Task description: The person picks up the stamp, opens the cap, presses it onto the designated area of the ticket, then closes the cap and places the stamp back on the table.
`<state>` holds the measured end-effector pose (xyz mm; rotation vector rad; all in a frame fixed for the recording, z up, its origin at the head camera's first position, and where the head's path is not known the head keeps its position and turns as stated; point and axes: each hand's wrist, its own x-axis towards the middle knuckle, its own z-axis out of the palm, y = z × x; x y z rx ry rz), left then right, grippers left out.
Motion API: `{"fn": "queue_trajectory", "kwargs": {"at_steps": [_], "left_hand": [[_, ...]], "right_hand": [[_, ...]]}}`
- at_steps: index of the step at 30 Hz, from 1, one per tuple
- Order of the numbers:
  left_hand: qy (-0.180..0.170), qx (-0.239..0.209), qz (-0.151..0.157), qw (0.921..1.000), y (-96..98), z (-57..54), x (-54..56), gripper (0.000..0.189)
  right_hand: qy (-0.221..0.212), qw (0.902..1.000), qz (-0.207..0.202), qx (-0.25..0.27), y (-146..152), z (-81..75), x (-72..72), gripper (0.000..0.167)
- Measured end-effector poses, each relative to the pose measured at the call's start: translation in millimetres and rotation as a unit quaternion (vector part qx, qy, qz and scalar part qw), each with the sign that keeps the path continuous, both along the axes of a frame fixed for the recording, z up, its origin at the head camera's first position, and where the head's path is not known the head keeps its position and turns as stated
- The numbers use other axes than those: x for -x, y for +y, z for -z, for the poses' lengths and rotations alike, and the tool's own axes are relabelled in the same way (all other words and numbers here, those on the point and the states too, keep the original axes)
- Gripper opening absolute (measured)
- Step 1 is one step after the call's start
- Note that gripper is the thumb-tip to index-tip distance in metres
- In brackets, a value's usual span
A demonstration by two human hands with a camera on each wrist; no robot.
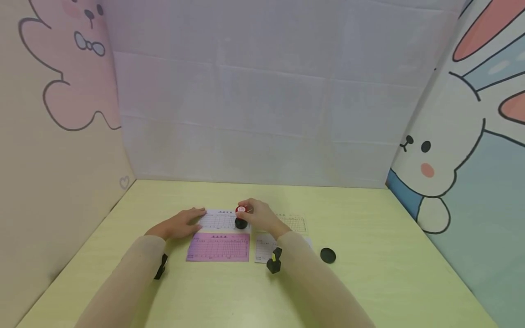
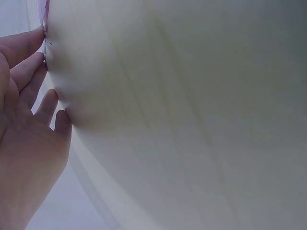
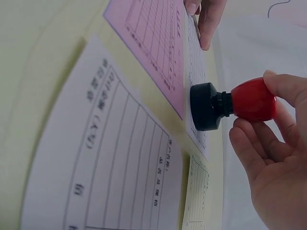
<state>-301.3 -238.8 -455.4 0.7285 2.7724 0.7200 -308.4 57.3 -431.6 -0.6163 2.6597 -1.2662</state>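
My right hand (image 1: 263, 218) pinches the red knob of a round stamp (image 3: 254, 99) between thumb and fingers. The stamp's black base (image 3: 203, 108) faces down at the right end of a white printed form (image 1: 216, 221); whether it touches the paper I cannot tell. At that form's left edge my left hand (image 1: 180, 223) rests with fingers extended, holding nothing. In the left wrist view the fingertips (image 2: 36, 36) meet the paper and tabletop. Just below the white form lies a pink form (image 1: 218, 248) with a printed grid.
A pale yellow form (image 1: 298, 223) lies to the right, partly behind my right hand. Another white form (image 1: 264, 248) sits beneath the right forearm, which hides part of it. Further right is a black round disc, like a stamp cap (image 1: 328, 255). Walls enclose the table (image 1: 369, 228).
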Motion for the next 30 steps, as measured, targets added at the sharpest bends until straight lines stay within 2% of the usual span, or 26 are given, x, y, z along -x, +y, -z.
{"fn": "queue_trajectory", "kwargs": {"at_steps": [9,15,24,30], "left_hand": [[-0.002,-0.002,-0.001,1.0,3.6,-6.1,-4.9,0.055],[-0.005,0.002,-0.004,1.0,4.2,-6.0,-5.8,0.055],[0.002,0.003,0.003,1.0,3.5,-8.6,-6.8,0.055],[-0.007,-0.001,0.0,1.0,4.6,-9.7,-8.2,0.056]], "right_hand": [[-0.005,1.0,0.008,0.0,0.9,-1.3,0.3,0.043],[-0.013,0.9998,0.009,-0.009,1.6,-0.4,1.1,0.042],[0.001,0.9998,0.007,-0.017,2.8,-2.5,2.1,0.041],[0.015,0.9997,0.011,-0.019,6.9,-0.3,2.6,0.042]]}}
